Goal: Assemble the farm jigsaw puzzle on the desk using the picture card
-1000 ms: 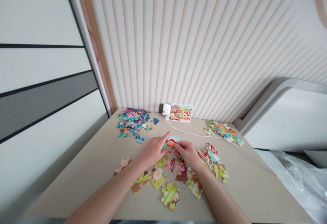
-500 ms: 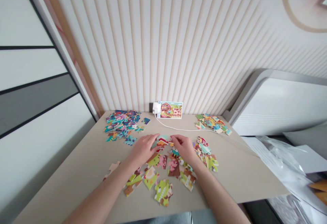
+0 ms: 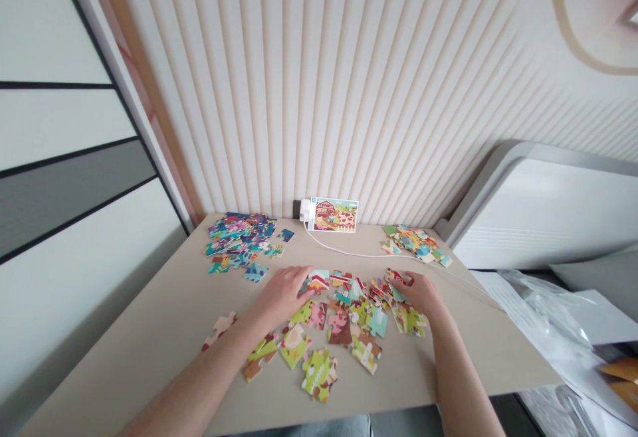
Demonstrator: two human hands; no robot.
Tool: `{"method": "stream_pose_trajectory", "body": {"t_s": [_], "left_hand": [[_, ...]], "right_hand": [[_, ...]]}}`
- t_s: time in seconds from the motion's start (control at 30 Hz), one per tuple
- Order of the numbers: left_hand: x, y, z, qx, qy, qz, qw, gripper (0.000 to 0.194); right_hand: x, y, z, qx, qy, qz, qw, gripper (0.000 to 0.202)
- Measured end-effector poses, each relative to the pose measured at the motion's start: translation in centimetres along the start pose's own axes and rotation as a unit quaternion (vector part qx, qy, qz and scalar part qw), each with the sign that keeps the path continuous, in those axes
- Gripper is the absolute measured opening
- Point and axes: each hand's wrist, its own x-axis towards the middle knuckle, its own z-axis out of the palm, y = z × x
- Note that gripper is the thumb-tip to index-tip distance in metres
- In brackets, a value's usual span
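My left hand (image 3: 285, 296) has its thumb and fingers closed on the left side of a puzzle piece (image 3: 318, 282) showing a red-and-white roof. Over on the right, my right hand (image 3: 421, 294) pinches at a dark red puzzle piece (image 3: 395, 276) at the edge of a cluster; its fingertips partly cover the piece. Between the hands lie loose farm-picture pieces, among them a red-striped piece (image 3: 341, 279) and a light blue piece (image 3: 377, 322). Closer to me are a pink-and-brown piece (image 3: 339, 326), a hen piece (image 3: 294, 345) and a green fence piece (image 3: 318, 374).
A farm picture card (image 3: 335, 215) leans on the ribbed wall beside a white charger (image 3: 305, 210). Its white cable (image 3: 343, 252) runs right across the table (image 3: 164, 331). A blue-purple puzzle pile (image 3: 242, 234) lies back left, a yellow-orange pile (image 3: 416, 241) back right.
My right hand has moved right, from beside the roof piece to the right-hand cluster. The red-striped and light blue pieces now show. My left hand stays at the roof piece.
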Motion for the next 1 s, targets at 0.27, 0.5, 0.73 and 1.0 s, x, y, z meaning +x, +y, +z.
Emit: {"method": "stream_pose_trajectory", "body": {"t_s": [0.27, 0.5, 0.73, 1.0], "left_hand": [[0.1, -1.1, -0.3, 0.008, 0.021, -0.030, 0.999, 0.041], [0.2, -1.9, -0.6, 0.026, 0.041, -0.042, 0.998, 0.038], [0.1, -1.5, -0.2, 0.019, 0.027, -0.035, 0.999, 0.038], [0.0, -1.8, 0.5, 0.026, 0.015, -0.032, 0.999, 0.038]], "right_hand": [[0.1, -1.0, -0.2, 0.174, 0.046, -0.015, 0.984, 0.053], [-2.1, -4.5, -2.5, 0.422, 0.020, -0.064, 0.904, 0.059], [-5.5, -9.3, -1.0, 0.442, -0.225, -0.131, 0.858, 0.049], [-9.0, -13.2, 0.5, 0.333, -0.222, -0.232, 0.887, 0.032]]}}
